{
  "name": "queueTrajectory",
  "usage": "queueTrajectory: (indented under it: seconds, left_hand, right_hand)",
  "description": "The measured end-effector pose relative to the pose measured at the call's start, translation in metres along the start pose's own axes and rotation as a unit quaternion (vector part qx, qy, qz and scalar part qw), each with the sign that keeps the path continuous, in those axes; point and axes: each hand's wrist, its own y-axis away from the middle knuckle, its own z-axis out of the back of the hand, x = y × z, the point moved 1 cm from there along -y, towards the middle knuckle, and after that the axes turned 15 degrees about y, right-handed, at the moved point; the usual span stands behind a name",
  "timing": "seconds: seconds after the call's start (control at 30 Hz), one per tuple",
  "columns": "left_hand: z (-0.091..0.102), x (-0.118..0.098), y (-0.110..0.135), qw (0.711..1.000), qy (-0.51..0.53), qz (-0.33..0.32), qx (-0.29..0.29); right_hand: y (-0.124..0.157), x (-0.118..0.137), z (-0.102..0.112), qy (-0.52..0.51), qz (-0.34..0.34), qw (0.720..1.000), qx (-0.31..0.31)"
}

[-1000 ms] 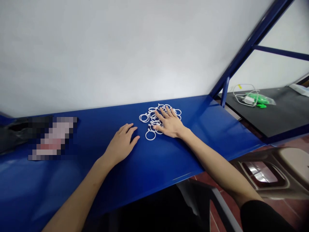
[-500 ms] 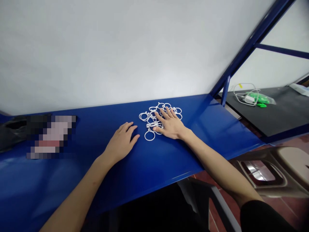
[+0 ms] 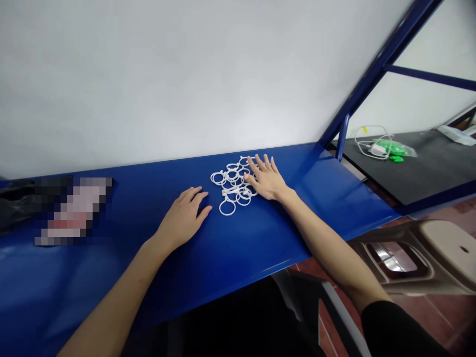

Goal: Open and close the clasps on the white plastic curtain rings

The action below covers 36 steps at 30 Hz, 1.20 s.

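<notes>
Several white rings, each with a small knob, lie in an overlapping cluster on the blue table. They look like plastic curtain rings. Over the right side of the cluster my right hand is spread flat, palm down, hiding some of the rings beneath it. Whether its palm presses on them I cannot tell. My left hand rests palm down on the table, left of the rings and apart from them. Its fingers are loosely bent and separated, with nothing in them.
On the left lie a black plastic bag and a blurred-out flat item. A pale wall rises behind the table. To the right, a black table holds a white charger with cable and a green item in clear plastic. A beige stool stands below.
My right hand has shifted slightly up and right across the rings, uncovering more of them at the lower left. My left hand stays in place. The view has turned a little.
</notes>
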Motion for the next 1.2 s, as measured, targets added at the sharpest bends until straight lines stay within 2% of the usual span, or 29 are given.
queueTrajectory:
  seconds: [0.17, 0.3, 0.4, 0.5, 0.63, 0.83, 0.9, 1.03, 1.13, 1.2]
  left_hand:
    - [0.0, 0.002, 0.0, 1.0, 0.013, -0.005, 0.003]
    - [-0.001, 0.003, 0.0, 1.0, 0.014, -0.012, -0.003]
    - [0.0, 0.001, 0.001, 1.0, 0.016, -0.018, -0.005]
    - [0.001, -0.007, 0.002, 0.997, 0.039, -0.057, -0.014]
    - [0.002, -0.018, 0.004, 0.989, 0.072, -0.128, -0.01]
    - [0.002, -0.02, 0.005, 0.982, 0.071, -0.172, 0.006]
    - [0.004, -0.02, 0.005, 0.976, 0.072, -0.204, -0.016]
    - [0.011, -0.02, 0.005, 0.962, 0.072, -0.237, -0.116]
    - [0.017, -0.023, 0.006, 0.952, 0.078, -0.246, -0.166]
    - [0.018, -0.025, 0.007, 0.947, 0.082, -0.263, -0.165]
  right_hand:
    - [-0.003, -0.019, 0.0, -0.045, -0.079, 0.993, -0.077]
    - [-0.003, -0.022, 0.004, -0.081, -0.073, 0.987, -0.12]
    - [0.0, -0.015, 0.009, -0.116, -0.039, 0.983, -0.14]
    - [0.005, -0.004, 0.015, -0.136, 0.009, 0.979, -0.151]
    - [0.014, 0.016, 0.022, -0.129, 0.055, 0.981, -0.137]
    - [0.032, 0.049, 0.026, -0.142, 0.141, 0.973, -0.116]
    - [0.037, 0.055, 0.027, -0.168, 0.179, 0.959, -0.138]
    - [0.043, 0.058, 0.032, -0.179, 0.265, 0.928, -0.19]
    - [0.043, 0.057, 0.035, -0.166, 0.326, 0.912, -0.187]
    - [0.043, 0.057, 0.034, -0.168, 0.343, 0.907, -0.178]
